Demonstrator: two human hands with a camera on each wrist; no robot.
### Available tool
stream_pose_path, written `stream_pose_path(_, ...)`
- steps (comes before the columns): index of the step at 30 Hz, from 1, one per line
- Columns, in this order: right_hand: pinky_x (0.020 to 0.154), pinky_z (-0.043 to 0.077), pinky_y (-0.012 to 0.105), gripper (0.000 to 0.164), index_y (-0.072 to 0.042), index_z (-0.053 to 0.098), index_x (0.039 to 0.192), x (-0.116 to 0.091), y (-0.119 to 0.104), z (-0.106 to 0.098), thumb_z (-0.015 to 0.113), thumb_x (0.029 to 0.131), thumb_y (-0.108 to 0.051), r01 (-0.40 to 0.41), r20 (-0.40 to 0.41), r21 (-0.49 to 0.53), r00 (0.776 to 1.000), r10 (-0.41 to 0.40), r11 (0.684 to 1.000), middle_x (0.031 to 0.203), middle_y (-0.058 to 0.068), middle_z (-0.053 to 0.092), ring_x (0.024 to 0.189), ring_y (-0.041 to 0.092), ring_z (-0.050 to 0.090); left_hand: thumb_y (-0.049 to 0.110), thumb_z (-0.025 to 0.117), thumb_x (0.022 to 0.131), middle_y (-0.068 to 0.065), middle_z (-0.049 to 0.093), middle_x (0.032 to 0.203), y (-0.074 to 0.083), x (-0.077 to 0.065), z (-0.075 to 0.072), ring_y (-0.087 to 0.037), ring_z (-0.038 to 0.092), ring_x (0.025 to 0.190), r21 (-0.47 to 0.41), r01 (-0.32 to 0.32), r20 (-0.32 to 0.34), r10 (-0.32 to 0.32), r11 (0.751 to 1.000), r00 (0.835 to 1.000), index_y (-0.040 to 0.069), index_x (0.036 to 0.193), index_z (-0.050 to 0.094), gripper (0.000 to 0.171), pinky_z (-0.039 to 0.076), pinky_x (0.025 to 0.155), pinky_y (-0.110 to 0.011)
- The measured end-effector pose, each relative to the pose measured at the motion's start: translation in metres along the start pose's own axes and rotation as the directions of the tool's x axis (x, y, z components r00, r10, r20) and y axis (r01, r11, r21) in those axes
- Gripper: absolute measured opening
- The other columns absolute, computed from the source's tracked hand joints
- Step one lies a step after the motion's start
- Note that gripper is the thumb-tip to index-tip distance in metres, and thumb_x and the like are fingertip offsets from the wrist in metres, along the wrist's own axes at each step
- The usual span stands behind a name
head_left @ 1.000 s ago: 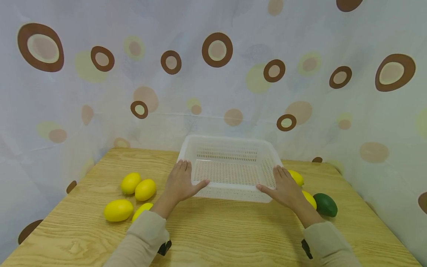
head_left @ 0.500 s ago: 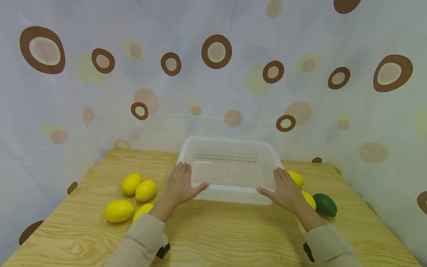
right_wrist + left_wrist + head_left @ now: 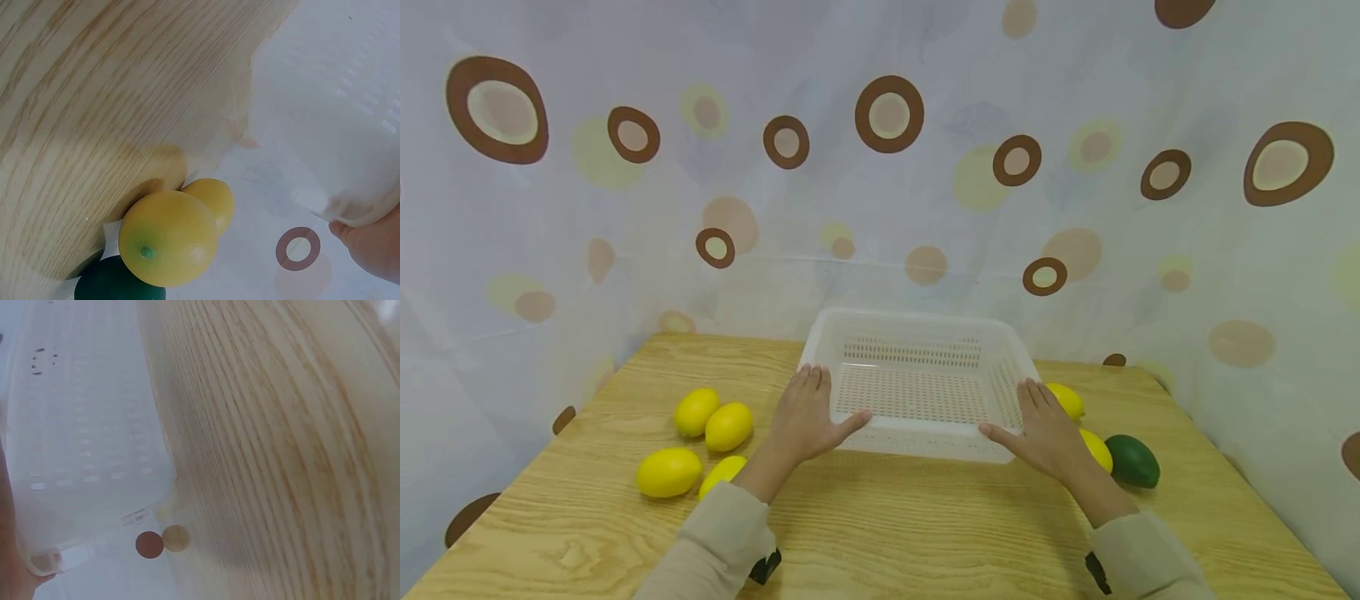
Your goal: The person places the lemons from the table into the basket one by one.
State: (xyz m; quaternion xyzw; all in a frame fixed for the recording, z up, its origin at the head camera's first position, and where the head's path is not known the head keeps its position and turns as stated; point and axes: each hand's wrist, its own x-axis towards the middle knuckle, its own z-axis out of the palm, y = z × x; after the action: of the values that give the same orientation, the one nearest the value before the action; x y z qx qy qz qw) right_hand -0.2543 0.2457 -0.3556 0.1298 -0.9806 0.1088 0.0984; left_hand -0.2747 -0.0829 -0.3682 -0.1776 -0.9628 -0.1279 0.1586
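Observation:
A white plastic basket [image 3: 917, 425] with slotted walls stands at the far middle of the wooden table. My left hand [image 3: 805, 417] holds its near left corner, thumb along the front rim and fingers over the side rim. At the near right corner my right hand [image 3: 1045, 425] grips the rim in the same way. In the left wrist view the basket [image 3: 94, 425] shows its slotted outer wall, with part of the hand [image 3: 9, 550] at the left edge. A fingertip reaches under the basket's rim [image 3: 369, 215] in the right wrist view.
Several yellow lemons [image 3: 668, 472] lie left of the left forearm. Beside the right hand are two more lemons [image 3: 1066, 402], partly hidden, and a dark green oval fruit [image 3: 1133, 461]. A patterned curtain [image 3: 880, 208] hangs right behind the table [image 3: 925, 533].
The basket and both hands have come very slightly nearer. Their grip looks the same, and the fruits stay where they were.

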Motion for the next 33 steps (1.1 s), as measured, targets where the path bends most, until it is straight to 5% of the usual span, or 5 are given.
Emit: stream_pose_path(33,0.111,0.019,0.059,0.099,0.019,0.024,0.137,-0.0034,-0.0029,-0.0027,0.049,0.085,-0.061,-0.004,0.029,-0.018,1.000,0.004,1.000,0.144,0.038,0.023,0.134,0.051,0.022,0.066,0.045,0.084,-0.029,0.041,0.139,0.0015,-0.0048,-0.0013,-0.040,0.033,0.134,0.005,0.015,0.011,-0.015,1.000,1.000,-0.013,0.134,0.038,0.094,0.026,0.114,-0.046)
